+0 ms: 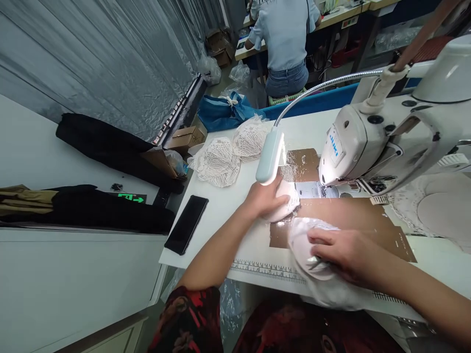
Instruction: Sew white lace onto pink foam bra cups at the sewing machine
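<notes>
Both hands, left hand [263,198] and right hand [342,252], on white bra cups [305,245].

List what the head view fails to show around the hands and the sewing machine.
- Needle of the sewing machine: hidden behind the machine head and glare.
- White padded piece: mostly covered by the left hand.
- Right hand: fingertips buried in white fabric.
- Ruler strip: numbers too small.

White sewing table [235,211] carries lace cups [230,152] at eleven o'clock, a black phone [186,224] at nine (face down, perhaps), brown sheet [353,215] centre, sewing machine [397,142] at two.
</notes>
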{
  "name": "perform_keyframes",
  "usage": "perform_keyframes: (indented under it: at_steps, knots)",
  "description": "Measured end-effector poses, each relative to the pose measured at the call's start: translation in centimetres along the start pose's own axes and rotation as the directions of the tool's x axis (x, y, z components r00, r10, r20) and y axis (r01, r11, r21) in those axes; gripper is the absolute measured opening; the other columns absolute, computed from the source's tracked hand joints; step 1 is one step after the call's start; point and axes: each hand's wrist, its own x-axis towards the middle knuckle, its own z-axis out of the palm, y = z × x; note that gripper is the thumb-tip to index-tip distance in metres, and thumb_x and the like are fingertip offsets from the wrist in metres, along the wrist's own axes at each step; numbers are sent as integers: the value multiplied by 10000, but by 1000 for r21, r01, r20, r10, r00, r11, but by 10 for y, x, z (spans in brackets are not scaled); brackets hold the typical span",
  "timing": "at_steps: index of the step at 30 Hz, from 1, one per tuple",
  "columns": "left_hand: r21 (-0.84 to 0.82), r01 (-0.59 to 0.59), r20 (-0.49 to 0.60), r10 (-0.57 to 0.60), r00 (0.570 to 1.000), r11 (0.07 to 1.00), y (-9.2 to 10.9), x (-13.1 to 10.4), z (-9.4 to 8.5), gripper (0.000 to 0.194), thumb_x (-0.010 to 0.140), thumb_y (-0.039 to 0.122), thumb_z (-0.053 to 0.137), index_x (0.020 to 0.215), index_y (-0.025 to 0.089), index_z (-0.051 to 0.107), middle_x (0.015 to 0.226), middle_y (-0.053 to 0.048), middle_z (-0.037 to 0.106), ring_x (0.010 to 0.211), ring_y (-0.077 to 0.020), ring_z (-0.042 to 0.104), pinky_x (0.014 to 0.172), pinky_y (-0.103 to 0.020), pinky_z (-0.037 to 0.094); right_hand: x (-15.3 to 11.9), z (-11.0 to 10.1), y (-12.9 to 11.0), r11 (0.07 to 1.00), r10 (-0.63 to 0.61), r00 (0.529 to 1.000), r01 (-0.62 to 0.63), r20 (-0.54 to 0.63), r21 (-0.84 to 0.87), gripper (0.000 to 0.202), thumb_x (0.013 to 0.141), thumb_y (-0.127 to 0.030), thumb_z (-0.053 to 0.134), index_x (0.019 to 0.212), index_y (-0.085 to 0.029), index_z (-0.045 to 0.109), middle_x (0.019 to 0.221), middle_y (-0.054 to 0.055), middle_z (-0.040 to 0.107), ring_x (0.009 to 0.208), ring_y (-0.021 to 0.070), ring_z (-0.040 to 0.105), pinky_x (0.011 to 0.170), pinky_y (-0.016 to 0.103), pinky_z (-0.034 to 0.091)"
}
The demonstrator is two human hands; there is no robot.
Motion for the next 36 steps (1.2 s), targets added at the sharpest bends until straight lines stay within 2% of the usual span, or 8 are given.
perform_keyframes:
  at_steps: [4,9,12,14,18,21,26,36]
  knots:
    - [-138,61,122,-45,992,989,-6,4,7,111,762,290,622,784,181,619,745,0,589,714,-166,540,651,-266,392,-15,-27,10,949,70,994,-41,80,-314,153,626,-76,520,619,-228,535,726,40,661,627,201,566,538,322,355]
    - [-495,54,191,48,980,867,-6,-11,4,231,838,382,595,769,169,541,711,29,492,665,-110,488,626,-230,383,-5,-49,9,922,372,927,-365,-38,128,271,913,-433,505,1021,-247,669,1018,76,727,902,258,663,729,363,498]
    - [-654,84,219,82,972,752,-2,-14,6,270,825,393,646,762,160,524,699,34,466,637,-95,451,610,-224,364,22,-44,0,861,423,903,-377,-70,343,526,848,-585,588,1255,-253,599,1215,91,690,1110,299,632,873,388,507]
    - [-697,90,214,87,973,711,-1,-14,9,274,823,389,657,767,157,522,702,32,480,635,-91,454,609,-220,359,39,-36,-5,883,372,925,-327,-77,338,454,814,-567,632,1121,-233,649,1071,72,718,985,278,655,817,380,511]
    - [-718,66,188,102,977,692,-2,-14,10,225,828,354,646,797,155,547,774,4,566,710,-110,524,668,-231,400,52,-21,-8,905,362,924,-316,-123,285,326,876,-489,553,688,-223,572,674,-1,598,662,192,554,608,328,439]
    - [-647,-42,153,183,971,761,-3,-15,4,158,799,270,642,902,162,592,952,-41,638,885,-163,589,817,-286,452,49,-19,-3,869,364,925,-297,-107,396,300,900,-474,546,755,-219,603,714,2,603,690,190,554,632,322,443]
    - [-392,-194,155,273,950,899,4,-18,0,535,698,370,796,1171,203,610,1203,-77,636,1098,-256,580,966,-369,435,44,-24,0,815,340,939,-262,-60,516,287,905,-482,558,856,-213,644,791,21,638,745,200,590,689,326,483]
    - [-659,112,402,222,888,743,5,-12,22,272,768,370,777,874,135,691,815,-30,666,753,-135,596,690,-257,451,37,-32,-2,861,379,916,-298,-130,413,356,879,-551,583,1036,-237,640,959,57,694,853,224,642,740,334,523]
